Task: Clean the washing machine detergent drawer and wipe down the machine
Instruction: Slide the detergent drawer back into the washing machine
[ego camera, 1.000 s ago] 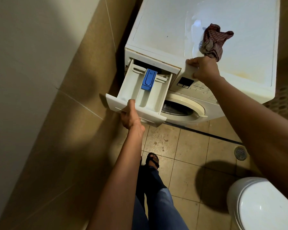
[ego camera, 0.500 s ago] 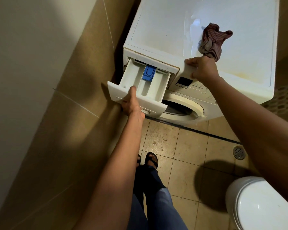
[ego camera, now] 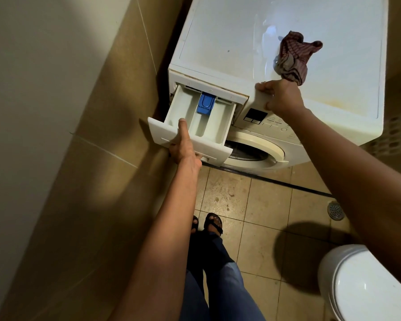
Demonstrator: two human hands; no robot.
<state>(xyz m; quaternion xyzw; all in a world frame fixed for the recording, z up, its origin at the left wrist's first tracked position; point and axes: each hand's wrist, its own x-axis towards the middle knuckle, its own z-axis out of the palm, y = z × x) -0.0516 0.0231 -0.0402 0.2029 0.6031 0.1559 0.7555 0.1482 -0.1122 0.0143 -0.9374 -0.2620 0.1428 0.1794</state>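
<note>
Drawer [ego camera: 218, 126] is further in than a second ago. The blue insert [ego camera: 205, 104] was fully exposed then; now its back end sits under the housing lip. So the left hand [ego camera: 183, 149] is pushing the drawer home, not pulling it out.

My read: either the drawer part is finished and it's being closed, or it's being worked back and forth to free it. Compartments look pale and mostly clean from here, but I can't confirm residue.

Left hand: grips the drawer's front panel, thumb hooked over the top edge into the left compartment, fingers underneath out of view. Arm nearly straight, reaching forward and down.

Right hand [ego camera: 280, 98]: clamped on the front top edge of the washing machine [ego camera: 241, 42], fingers over the top, thumb on the front face, bracing it. Holds nothing else.

Cloth [ego camera: 292, 59] lies bunched on the machine top just beyond the right hand's knuckles; can't tell if it touches. Wipe-down looks not yet done.
</note>
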